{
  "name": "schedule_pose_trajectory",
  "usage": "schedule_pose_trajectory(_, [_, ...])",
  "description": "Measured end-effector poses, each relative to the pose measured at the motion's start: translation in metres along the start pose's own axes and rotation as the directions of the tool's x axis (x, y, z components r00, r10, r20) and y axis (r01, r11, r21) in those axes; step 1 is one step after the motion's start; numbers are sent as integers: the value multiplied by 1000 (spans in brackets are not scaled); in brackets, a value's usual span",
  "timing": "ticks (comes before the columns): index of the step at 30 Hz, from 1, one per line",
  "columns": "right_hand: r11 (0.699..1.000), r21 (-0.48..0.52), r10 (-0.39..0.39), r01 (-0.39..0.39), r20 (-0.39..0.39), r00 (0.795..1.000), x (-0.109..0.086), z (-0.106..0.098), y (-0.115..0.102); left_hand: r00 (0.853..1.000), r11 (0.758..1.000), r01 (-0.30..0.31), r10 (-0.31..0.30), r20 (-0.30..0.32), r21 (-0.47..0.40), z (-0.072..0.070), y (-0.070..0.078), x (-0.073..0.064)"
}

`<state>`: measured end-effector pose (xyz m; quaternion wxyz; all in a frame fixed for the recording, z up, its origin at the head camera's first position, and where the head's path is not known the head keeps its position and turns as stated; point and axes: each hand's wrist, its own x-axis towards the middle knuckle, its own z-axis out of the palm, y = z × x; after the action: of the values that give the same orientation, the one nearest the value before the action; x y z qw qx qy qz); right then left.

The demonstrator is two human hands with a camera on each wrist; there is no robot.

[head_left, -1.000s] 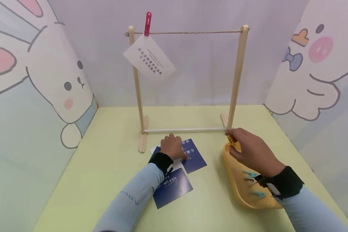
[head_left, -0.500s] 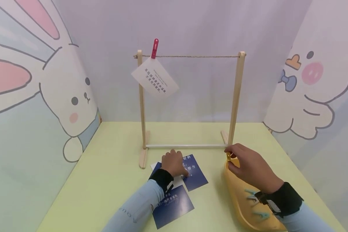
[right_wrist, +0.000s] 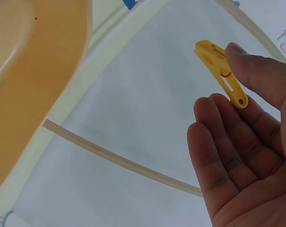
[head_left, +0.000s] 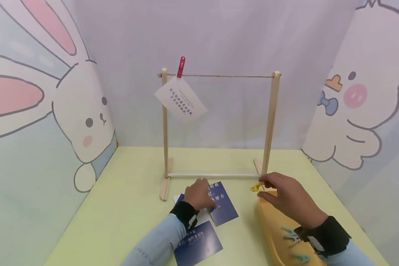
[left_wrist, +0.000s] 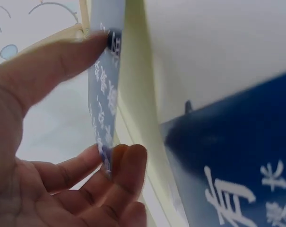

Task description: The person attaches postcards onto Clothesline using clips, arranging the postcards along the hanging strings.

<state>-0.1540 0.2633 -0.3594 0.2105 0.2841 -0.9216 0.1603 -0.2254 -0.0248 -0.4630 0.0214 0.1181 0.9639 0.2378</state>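
My left hand (head_left: pixel 198 195) pinches a dark blue card (head_left: pixel 224 207) with white writing; in the left wrist view the card stands edge-on between thumb and fingertips (left_wrist: pixel 133 156). Under and around this hand lie a white card (head_left: pixel 203 216) and another blue card (head_left: pixel 199 244). At the front of the tray, my right hand (head_left: pixel 290 197) pinches a yellow clothespin (head_left: pixel 257 187) between thumb and fingers, its jaw end pointing left in the head view. A white printed card (head_left: pixel 181 99) hangs tilted from a red clothespin (head_left: pixel 181 67) on the rope.
A wooden frame (head_left: pixel 270 122) with a rope (head_left: pixel 226 76) across its top stands on the pale yellow table (head_left: pixel 119 207). The yellow tray (head_left: pixel 267 225) at right holds several clothespins, among them a teal clothespin (head_left: pixel 300 257).
The head view has tilted up, so the scene sits lower. In my right fingers the yellow clothespin has turned from upright to pointing left. My left hand has hardly moved.
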Motion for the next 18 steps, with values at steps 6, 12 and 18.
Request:
schedule_pose_trajectory(6, [1000, -6, 23, -23, 13, 1000, 1, -1, -3, 999, 995, 28, -31, -30, -99, -9, 0, -4])
schedule_pose_trajectory(12, [1000, -5, 11, -11, -2, 1000, 2, -1, -4, 995, 982, 50, -64, -73, -184, -12, -3, -5])
schedule_pose_trajectory(18, [999, -13, 31, -31, 15, 999, 3, -2, -5, 988, 973, 35, -68, -139, -230, -20, -3, -7])
